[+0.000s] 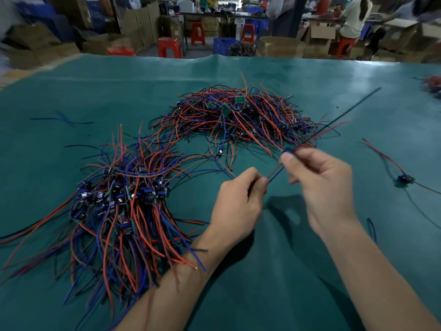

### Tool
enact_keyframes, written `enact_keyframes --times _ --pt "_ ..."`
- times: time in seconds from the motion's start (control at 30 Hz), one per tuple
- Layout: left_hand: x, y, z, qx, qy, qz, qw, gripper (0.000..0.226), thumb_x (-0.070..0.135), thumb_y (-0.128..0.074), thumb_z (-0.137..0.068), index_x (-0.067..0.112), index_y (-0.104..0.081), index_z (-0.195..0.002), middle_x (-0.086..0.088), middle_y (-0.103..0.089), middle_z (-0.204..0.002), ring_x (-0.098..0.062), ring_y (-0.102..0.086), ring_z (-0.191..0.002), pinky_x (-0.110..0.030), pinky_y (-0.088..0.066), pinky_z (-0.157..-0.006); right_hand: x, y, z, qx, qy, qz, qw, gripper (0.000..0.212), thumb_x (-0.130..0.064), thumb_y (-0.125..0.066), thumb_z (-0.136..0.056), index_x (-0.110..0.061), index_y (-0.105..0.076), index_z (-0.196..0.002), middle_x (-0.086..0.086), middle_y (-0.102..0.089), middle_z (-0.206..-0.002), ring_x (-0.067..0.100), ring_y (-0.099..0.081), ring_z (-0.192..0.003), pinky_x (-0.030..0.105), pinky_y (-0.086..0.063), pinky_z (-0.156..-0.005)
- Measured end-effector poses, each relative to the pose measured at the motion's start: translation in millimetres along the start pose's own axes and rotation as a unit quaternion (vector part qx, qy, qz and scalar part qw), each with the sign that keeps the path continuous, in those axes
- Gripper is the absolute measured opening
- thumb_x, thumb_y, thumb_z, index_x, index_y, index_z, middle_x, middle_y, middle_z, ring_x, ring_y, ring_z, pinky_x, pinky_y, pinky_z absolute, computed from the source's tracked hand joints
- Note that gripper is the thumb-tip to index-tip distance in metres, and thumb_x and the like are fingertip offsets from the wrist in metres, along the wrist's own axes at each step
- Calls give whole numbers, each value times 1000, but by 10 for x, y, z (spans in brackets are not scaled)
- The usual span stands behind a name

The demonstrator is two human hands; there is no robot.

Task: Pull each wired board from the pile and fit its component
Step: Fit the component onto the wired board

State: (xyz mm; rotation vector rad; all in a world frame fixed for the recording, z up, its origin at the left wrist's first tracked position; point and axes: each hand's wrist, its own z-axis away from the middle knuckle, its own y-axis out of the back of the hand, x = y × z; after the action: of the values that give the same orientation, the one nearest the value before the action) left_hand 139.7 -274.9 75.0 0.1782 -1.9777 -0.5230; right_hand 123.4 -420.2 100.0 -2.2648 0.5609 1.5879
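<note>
Head view: both hands work above the green table cover [310, 75], between the two heaps of wired boards. The left hand [235, 204] pinches the near ends of a red and a blue wire between thumb and forefinger. The right hand [319, 185] pinches the small blue board [286, 150] at its fingertips, with that board's far wires [334, 126] streaming up and right; motion blur hides the details. The board is lifted off the cover, just beside the near edge of the far pile [238, 115].

Doing the step well, as a judgement: pull along the line of the wires, not across them, so they do not snag the neighbours; keep the pinch on the board itself so the solder joints take no strain; get the wires fully free of the pile before fitting anything. The component to be fitted cannot be made out.

Counts: two hands; two heaps, the far pile and the near-left pile [119, 197], each holding too many boards to count; one board in hand; one lone board [404, 179] lying at right, well apart; one loose blue wire [62, 120] at far left; four red stools [170, 47] behind the table.
</note>
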Motion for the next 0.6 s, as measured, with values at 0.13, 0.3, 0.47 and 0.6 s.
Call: enact_keyframes --times 0.13,0.3,0.47,0.6 --pt "11 -12 16 -12 -28 -3 1000 25 23 -56 -102 17 -54 -78 7 -43 -55 -10 -39 -55 -32 -33 -57 -385 123 -132 103 56 -38 992 5 -11 -74 -90 -12 -72 -86 4 -66 -75 7 -50 -57 22 -43 -58" --pt "-45 -47 24 -45 -5 -21 999 24 29 -52 -100 15 -52 -82 4 -44 -58 -23 -42 -62 -40 -42 -60 -1146 -124 -208 10 125 -80 989 15 -28 -75 -85 -26 -75 -70 0 -71 -76 10 -54 -59 23 -44 -56" --pt "-40 -43 13 -34 17 -10 999 15 25 -53 -100 17 -59 -90 0 -64 -71 -22 -57 -70 -40 -49 -70 -1301 -1028 -248 -326 83 114 935 30 -41 -68 -95 -14 -78 -86 3 -76 -75 13 -63 -54 26 -52 -51" --pt "-11 -29 4 -15 26 -14 999 12 19 -56 -98 20 -56 -86 2 -56 -64 -17 -46 -62 -37 -44 -65 -866 -1352 -496 -411 85 376 826 24 -32 -61 -99 -15 -76 -89 5 -78 -85 28 -73 -73 31 -61 -67"
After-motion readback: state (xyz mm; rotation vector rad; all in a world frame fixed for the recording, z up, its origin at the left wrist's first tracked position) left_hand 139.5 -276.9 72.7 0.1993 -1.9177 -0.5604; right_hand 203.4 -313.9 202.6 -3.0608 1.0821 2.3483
